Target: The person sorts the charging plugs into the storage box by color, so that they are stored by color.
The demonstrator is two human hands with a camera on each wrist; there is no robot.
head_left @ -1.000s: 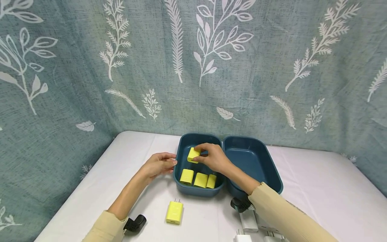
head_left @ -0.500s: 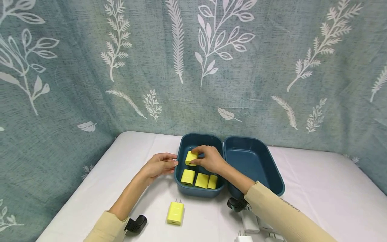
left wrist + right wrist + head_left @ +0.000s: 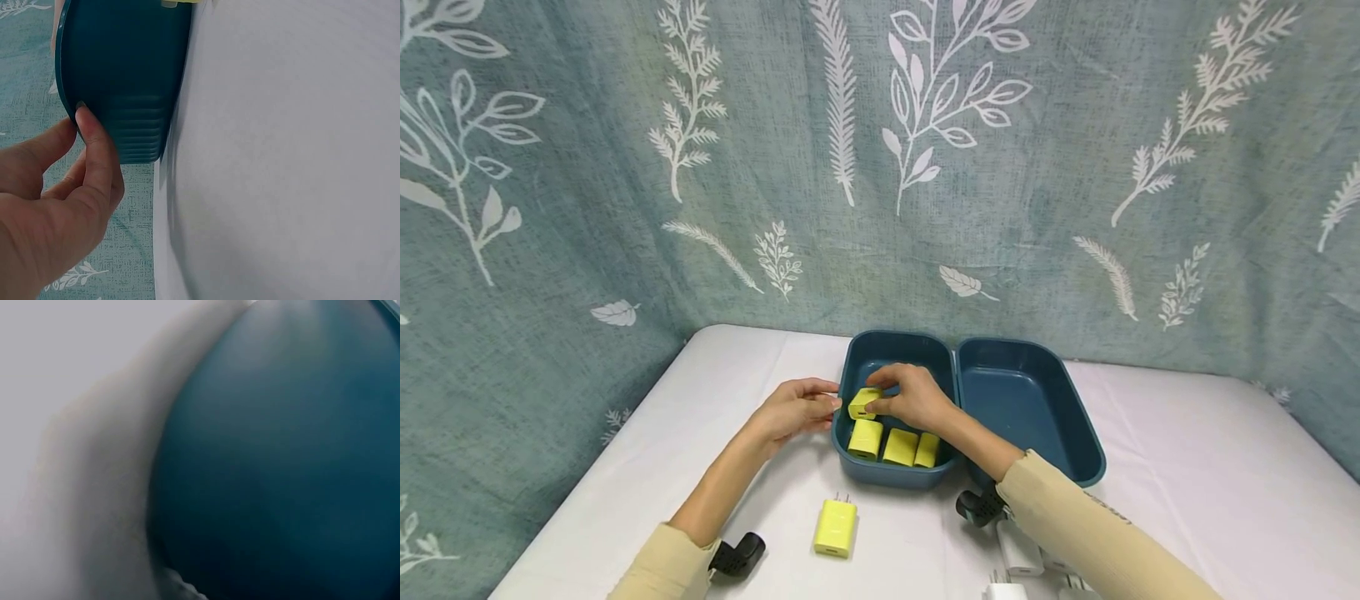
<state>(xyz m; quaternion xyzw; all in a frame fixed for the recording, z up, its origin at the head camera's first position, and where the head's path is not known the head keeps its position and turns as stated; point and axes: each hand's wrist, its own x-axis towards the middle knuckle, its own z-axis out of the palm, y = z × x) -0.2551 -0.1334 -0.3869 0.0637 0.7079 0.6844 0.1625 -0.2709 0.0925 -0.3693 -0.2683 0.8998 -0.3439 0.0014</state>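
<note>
My right hand (image 3: 917,400) reaches into the left blue container (image 3: 891,477) and pinches a yellow charger plug (image 3: 859,403) between thumb and fingers. That plug is near the left wall, just behind a row of yellow plugs: one at the left (image 3: 866,437), one in the middle (image 3: 900,447) and a narrower-looking one (image 3: 927,450) at the right. With thumb and fingertips, my left hand (image 3: 69,206) grips the container's rim from the left side. A blue container wall (image 3: 281,456) fills most of the right wrist view, where the right hand itself is hidden.
A second blue container (image 3: 1011,400) stands against the first on its right. One yellow plug (image 3: 835,528) lies on the white tablecloth in front. Several white chargers (image 3: 1020,550) lie at the front right, partly under the right sleeve. A patterned curtain (image 3: 865,167) hangs behind.
My right hand has moved the yellow plug left and toward me inside the left container, close behind the front row. My left hand has stayed at the rim.
</note>
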